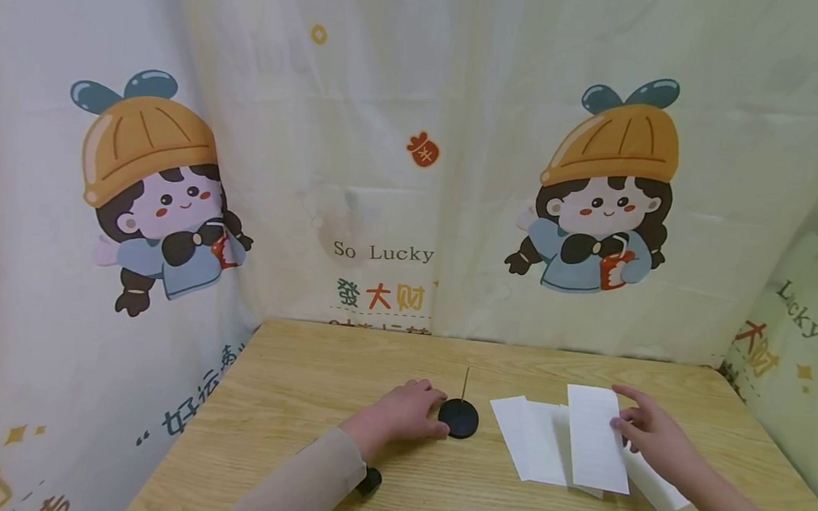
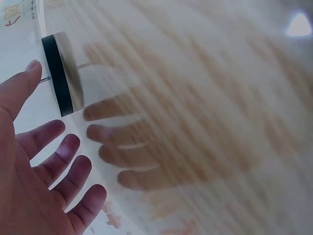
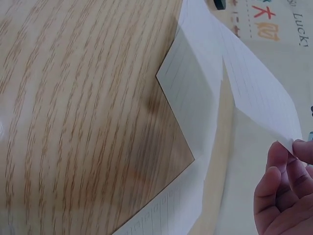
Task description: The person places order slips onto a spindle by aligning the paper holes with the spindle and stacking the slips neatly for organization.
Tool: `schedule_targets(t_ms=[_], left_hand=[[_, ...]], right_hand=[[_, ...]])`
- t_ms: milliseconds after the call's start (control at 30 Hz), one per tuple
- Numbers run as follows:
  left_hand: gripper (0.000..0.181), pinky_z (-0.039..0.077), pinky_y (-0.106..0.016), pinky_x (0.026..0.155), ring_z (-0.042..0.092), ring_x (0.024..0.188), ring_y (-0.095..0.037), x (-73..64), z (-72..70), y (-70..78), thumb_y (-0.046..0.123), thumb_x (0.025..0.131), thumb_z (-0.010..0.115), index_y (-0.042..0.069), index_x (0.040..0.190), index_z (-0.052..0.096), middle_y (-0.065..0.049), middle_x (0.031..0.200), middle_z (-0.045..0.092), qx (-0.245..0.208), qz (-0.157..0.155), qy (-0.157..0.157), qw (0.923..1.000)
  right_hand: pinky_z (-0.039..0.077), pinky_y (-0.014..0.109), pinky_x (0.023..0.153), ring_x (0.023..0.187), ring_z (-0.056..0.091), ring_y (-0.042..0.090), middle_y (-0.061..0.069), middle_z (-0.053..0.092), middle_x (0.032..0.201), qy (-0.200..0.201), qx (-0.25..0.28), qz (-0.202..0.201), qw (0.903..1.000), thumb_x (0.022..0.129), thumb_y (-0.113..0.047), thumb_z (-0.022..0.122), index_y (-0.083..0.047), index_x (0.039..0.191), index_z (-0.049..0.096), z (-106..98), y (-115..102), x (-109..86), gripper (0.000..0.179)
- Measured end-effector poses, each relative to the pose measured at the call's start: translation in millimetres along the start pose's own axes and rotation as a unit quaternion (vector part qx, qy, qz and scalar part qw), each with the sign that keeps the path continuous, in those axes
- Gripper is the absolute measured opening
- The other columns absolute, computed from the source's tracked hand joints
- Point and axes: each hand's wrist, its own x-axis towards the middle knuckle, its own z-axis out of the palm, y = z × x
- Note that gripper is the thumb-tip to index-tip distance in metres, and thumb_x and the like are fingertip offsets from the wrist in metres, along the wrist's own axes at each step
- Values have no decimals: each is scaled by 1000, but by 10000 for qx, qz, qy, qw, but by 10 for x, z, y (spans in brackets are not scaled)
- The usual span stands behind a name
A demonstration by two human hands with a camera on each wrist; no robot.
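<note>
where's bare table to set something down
Bare wood: between left curtain and left hand; between the forearms, nearer than the loose sheets. Crowded: right of the black spiked base, where the right hand pinches a sheet above others.

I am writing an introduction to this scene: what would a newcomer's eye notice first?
Probably the two printed, orange-hatted cartoon figures on the cream cloth backdrop. Then, on the light-brown wood-grain table, the black round base with a thin upright spike, beside the left hand. At right, the right hand pinches a white rectangular paper sheet over other white sheets.
</note>
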Motion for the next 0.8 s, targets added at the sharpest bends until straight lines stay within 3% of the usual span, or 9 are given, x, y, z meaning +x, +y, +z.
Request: schedule_targets(t_ms=[400,800], left_hand=[[59,42,-42,103,50,125,-22,-49,-80,-27,56,95,57,22,144,51,-3,137,53,-247,-78,199,9995],[61,45,-39,99,55,118,-17,-128,-148,-30,55,96,57,26,148,46,1,130,56,-573,-216,318,9976]], right_hand=[[47,30,61,72,54,17,10,63,95,-102,68,-5,9999,100,-11,59,4,150,25,64,-51,49,62],[49,29,62,74,54,13,10,64,97,-275,277,-165,9991,99,-11,61,3,150,27,206,-137,136,63]])
